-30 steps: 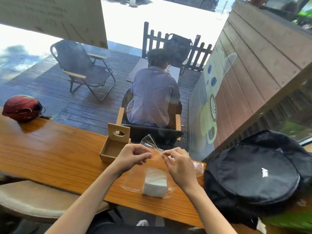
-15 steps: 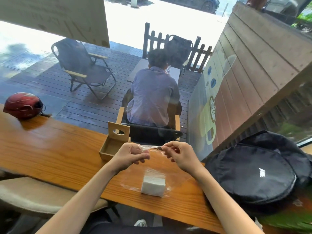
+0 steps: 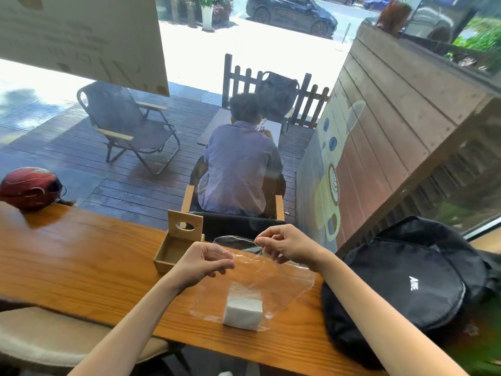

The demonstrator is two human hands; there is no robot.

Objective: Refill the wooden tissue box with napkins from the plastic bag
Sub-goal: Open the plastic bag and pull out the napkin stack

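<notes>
A clear plastic bag (image 3: 282,278) lies on the wooden counter (image 3: 81,267) with a white stack of napkins (image 3: 243,312) inside, near the counter's front edge. My left hand (image 3: 202,263) pinches the bag's near mouth edge. My right hand (image 3: 287,244) pinches the far edge and holds it raised, so the mouth gapes. The wooden tissue box (image 3: 177,246) stands just left of my left hand, its tray bare inside and its lid with an oval slot tipped upright at the back.
A black backpack (image 3: 406,289) fills the counter's right end, close to the bag. A red helmet (image 3: 28,187) rests at the far left. A beige seat (image 3: 48,337) sits below the counter. Beyond the window a person sits on a deck with folding chairs.
My hands have drawn apart, the right one lifting up and right. The bag's mouth has spread wider. The napkins and the box have stayed put.
</notes>
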